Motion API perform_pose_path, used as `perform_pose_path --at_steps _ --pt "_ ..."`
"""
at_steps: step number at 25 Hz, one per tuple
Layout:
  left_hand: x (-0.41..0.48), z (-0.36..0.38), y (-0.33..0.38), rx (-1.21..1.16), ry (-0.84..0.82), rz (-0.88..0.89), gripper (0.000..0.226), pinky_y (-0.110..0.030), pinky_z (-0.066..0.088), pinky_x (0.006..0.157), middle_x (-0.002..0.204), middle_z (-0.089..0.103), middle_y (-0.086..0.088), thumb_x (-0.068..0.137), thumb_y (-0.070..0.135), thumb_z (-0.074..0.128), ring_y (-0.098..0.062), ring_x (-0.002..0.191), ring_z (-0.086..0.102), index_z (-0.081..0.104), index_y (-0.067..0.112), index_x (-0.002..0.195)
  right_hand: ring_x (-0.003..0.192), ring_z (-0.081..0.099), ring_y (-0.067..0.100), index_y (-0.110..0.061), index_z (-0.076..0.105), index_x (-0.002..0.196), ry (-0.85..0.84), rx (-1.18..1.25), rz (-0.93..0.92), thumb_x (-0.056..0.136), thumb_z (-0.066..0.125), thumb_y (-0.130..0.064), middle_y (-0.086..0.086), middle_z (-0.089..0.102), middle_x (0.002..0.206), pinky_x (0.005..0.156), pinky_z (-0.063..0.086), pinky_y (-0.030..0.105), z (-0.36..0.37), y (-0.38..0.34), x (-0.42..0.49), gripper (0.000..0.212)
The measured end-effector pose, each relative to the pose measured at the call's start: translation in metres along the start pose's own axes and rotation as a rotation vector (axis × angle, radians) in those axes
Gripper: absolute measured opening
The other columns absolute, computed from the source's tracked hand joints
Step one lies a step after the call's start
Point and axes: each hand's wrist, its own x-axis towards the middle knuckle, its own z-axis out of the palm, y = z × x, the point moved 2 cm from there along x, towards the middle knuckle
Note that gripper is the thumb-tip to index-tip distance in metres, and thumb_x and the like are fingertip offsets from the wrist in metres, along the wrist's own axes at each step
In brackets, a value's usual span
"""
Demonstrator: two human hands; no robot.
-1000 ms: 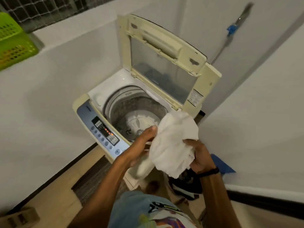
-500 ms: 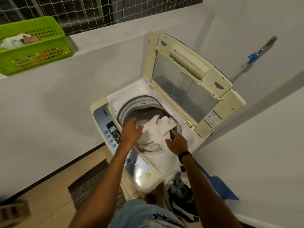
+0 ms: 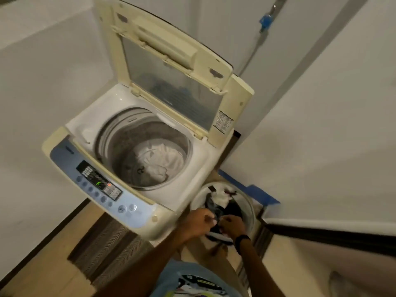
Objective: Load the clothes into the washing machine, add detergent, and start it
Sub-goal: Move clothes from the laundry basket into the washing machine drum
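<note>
A person bends over a round basket (image 3: 250, 207) on the floor, just beside the front right corner of a top-loading washing machine (image 3: 192, 189). Its lid (image 3: 171, 82) stands propped open.

Loading is the step in hand. One white cloth (image 3: 158, 159) lies crumpled at the bottom of the drum (image 3: 120, 151), well apart from both hands. The basket holds a heap of mixed light and dark clothes (image 3: 220, 198).

The left hand (image 3: 199, 221) and the right hand (image 3: 232, 226), which wears a dark wristband (image 3: 242, 237), meet at the near edge of the basket. Their fingers (image 3: 209, 218) look curled into a dark garment (image 3: 215, 228) between them, though blur hides the exact hold.

The next move, by the look of it, calls for lifting that garment free of the pile, carrying it up and left over the machine's rim, and letting it drop onto the white cloth. A green figure glows on the control panel (image 3: 98, 185). No detergent is in view, so that step and the start have not yet been reached.
</note>
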Motion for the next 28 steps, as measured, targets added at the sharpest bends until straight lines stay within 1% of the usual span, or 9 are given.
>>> perform_pose_path --at_steps 3,7,14,16,19,21,23,24,28 --pt "0.041 0.046 -0.025 0.188 -0.125 -0.135 0.033 -0.031 0.049 0.092 0.117 0.069 -0.003 0.088 0.036 0.056 -0.024 0.11 0.063 0.068 0.018 0.113 0.048 0.047 0.019 -0.007 0.052 0.064 0.011 0.203 0.199 0.09 0.057 -0.001 0.013 0.051 0.06 0.047 0.042 0.026 -0.006 0.053 0.006 0.027" --pt "0.097 0.089 -0.067 0.176 -0.081 -0.314 0.03 -0.025 0.042 0.087 0.122 0.065 -0.005 0.095 0.028 0.049 -0.022 0.113 0.061 0.065 0.013 0.116 0.057 0.055 0.024 -0.001 0.059 0.074 -0.072 0.309 0.357 0.09 0.058 -0.001 0.015 0.061 0.067 0.051 0.046 0.029 -0.001 0.115 0.075 0.017" --pt "0.252 0.154 -0.139 0.091 0.035 -0.403 0.019 -0.033 0.043 0.094 0.103 0.066 -0.002 0.095 0.02 0.049 -0.023 0.105 0.061 0.067 0.021 0.091 0.064 0.049 0.032 0.005 0.066 0.087 -0.14 0.237 0.263 0.095 0.055 -0.02 0.019 0.05 0.071 0.066 0.044 0.041 0.061 0.195 0.342 0.029" --pt "0.283 0.169 -0.159 -0.012 0.099 -0.407 0.023 -0.033 0.048 0.086 0.084 0.063 0.006 0.095 0.018 0.052 -0.02 0.088 0.063 0.06 0.026 0.075 0.089 0.052 0.019 -0.014 0.063 0.103 -0.118 0.304 0.183 0.092 0.059 -0.024 0.004 0.054 0.094 0.082 0.044 0.034 0.075 0.186 0.407 0.016" --pt "0.301 0.176 -0.19 -0.176 0.169 -0.418 0.015 -0.041 0.057 0.082 0.088 0.07 0.005 0.092 0.025 0.059 -0.02 0.086 0.07 0.063 0.032 0.08 0.128 0.043 0.027 -0.014 0.041 0.142 -0.124 0.378 0.14 0.098 0.053 -0.029 0.008 0.044 0.14 0.105 0.036 0.042 0.096 0.173 0.469 0.048" --pt "0.29 0.173 -0.198 -0.219 0.227 -0.431 0.017 -0.043 0.057 0.087 0.1 0.072 0.002 0.09 0.021 0.062 -0.019 0.093 0.07 0.064 0.038 0.088 0.112 0.055 0.03 -0.009 0.055 0.129 -0.143 0.581 0.241 0.096 0.058 -0.023 0.015 0.057 0.127 0.1 0.047 0.043 0.096 0.155 0.455 0.035" --pt "0.263 0.161 -0.187 -0.158 0.27 -0.42 0.025 -0.038 0.055 0.09 0.107 0.071 0.0 0.089 0.014 0.066 -0.019 0.099 0.068 0.059 0.035 0.102 0.082 0.061 0.024 -0.01 0.069 0.09 -0.066 0.703 0.223 0.09 0.063 -0.015 0.011 0.066 0.088 0.077 0.057 0.031 0.074 0.132 0.394 0.008" --pt "0.249 0.153 -0.176 -0.143 0.303 -0.367 0.036 -0.038 0.056 0.09 0.109 0.069 0.0 0.088 0.014 0.069 -0.02 0.102 0.068 0.056 0.034 0.113 0.068 0.057 0.021 -0.01 0.067 0.075 -0.044 0.776 0.188 0.088 0.066 -0.013 0.007 0.061 0.071 0.064 0.054 0.027 0.062 0.126 0.356 0.013" --pt "0.213 0.131 -0.126 -0.069 0.337 -0.222 0.08 -0.035 0.051 0.099 0.135 0.047 0.004 0.084 0.033 0.073 -0.017 0.119 0.055 0.029 0.019 0.15 0.058 0.042 0.019 0.0 0.066 0.081 -0.228 1.129 0.067 0.077 0.07 -0.017 0.011 0.047 0.072 0.056 0.043 0.033 0.0 0.108 0.195 0.019"
